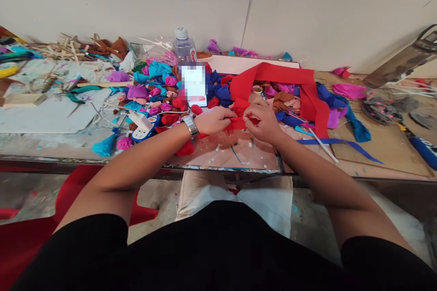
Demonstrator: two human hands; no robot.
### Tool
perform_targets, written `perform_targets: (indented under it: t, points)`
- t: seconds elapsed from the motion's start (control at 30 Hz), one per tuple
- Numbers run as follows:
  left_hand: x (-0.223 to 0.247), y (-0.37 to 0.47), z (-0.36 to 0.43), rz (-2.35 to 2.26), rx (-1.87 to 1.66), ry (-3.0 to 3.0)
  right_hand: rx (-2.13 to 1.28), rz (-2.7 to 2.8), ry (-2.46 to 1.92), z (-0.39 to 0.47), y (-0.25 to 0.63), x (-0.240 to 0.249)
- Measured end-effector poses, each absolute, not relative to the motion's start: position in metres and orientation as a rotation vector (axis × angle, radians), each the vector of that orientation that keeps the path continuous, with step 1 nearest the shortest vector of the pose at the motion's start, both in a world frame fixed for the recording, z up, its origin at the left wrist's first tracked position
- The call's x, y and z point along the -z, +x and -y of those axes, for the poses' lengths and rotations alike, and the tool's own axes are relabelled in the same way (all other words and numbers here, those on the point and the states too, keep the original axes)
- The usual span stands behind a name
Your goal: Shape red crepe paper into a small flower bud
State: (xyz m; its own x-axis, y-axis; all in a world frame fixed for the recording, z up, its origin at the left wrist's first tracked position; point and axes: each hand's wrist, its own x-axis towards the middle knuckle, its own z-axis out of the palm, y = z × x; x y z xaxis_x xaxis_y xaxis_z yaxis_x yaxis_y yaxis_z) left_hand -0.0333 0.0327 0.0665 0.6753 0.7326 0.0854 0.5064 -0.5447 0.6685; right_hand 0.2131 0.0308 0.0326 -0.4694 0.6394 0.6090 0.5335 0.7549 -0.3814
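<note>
My left hand (212, 121), with a metal watch on the wrist, is closed on one end of a red crepe paper strip (238, 124). My right hand (262, 120) pinches the same strip a short way to the right, fingertips bent together. Between the hands the red paper is gathered and folded just above the table. From there a long red band loops up behind my right hand and back down to its right. Just beyond my hands lie crumpled blue paper pieces (223, 93) and small red ones. A phone (194, 84) stands upright behind my left hand.
A plastic bottle (185, 47) is behind the phone. Left are a blue power strip (146, 129), cables, rolled paper flowers (136, 91) and wooden sticks (68, 49). On the right lie a blue ribbon (355, 146), cardboard (385, 145) and a dark tilted bottle (396, 63). A wall rises behind.
</note>
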Motion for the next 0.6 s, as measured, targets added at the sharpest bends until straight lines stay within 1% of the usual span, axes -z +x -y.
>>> perform_targets:
  t: [0.17, 0.6]
  points:
    - [-0.0637, -0.0332, -0.0371, -0.887, -0.424, 2.285, -0.154, 2.223, -0.834, -0.0311, 0.2136, -0.0315]
    - [-0.0602, -0.0311, -0.0343, -0.808, -0.507, 2.179, -0.127, 2.264, -0.774, -0.0307, 0.2124, -0.0315]
